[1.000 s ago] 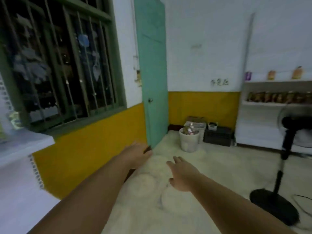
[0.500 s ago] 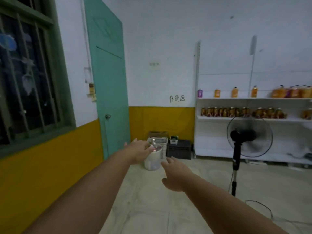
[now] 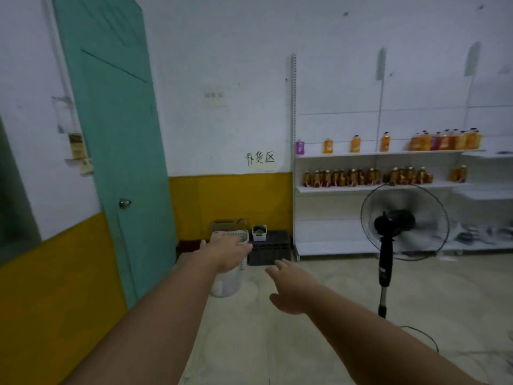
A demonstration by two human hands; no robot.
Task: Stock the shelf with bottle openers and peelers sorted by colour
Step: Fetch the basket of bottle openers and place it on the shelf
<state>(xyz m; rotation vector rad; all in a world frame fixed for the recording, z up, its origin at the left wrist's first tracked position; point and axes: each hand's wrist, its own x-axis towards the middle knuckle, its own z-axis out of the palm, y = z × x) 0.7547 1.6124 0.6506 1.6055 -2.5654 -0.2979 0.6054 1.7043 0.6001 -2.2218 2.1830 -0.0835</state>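
Both my arms stretch forward over the floor, holding nothing. My left hand (image 3: pixel 226 252) hangs in front of a white bucket (image 3: pixel 226 284) and a white perforated basket (image 3: pixel 231 236) by the far wall, fingers relaxed. My right hand (image 3: pixel 291 290) is lower and to the right, fingers spread. White wall shelves (image 3: pixel 369 187) at the right carry rows of orange bottles (image 3: pixel 361 176); metal utensils (image 3: pixel 477 236), too blurred to name, lie on the lowest shelf at the far right. No bottle opener or peeler can be made out.
A black standing fan (image 3: pixel 394 222) stands on the floor before the shelves, its cable trailing right. A black crate (image 3: pixel 270 247) with a small white tub (image 3: pixel 259 232) on top and a cardboard box (image 3: pixel 226 225) sit against the yellow-and-white wall. A teal door (image 3: pixel 116 140) is at the left.
My view has swung right and upward, from the barred window and floor to the far wall and shelves. Both hands stay stretched out and hold nothing; the bucket and crate look nearer.
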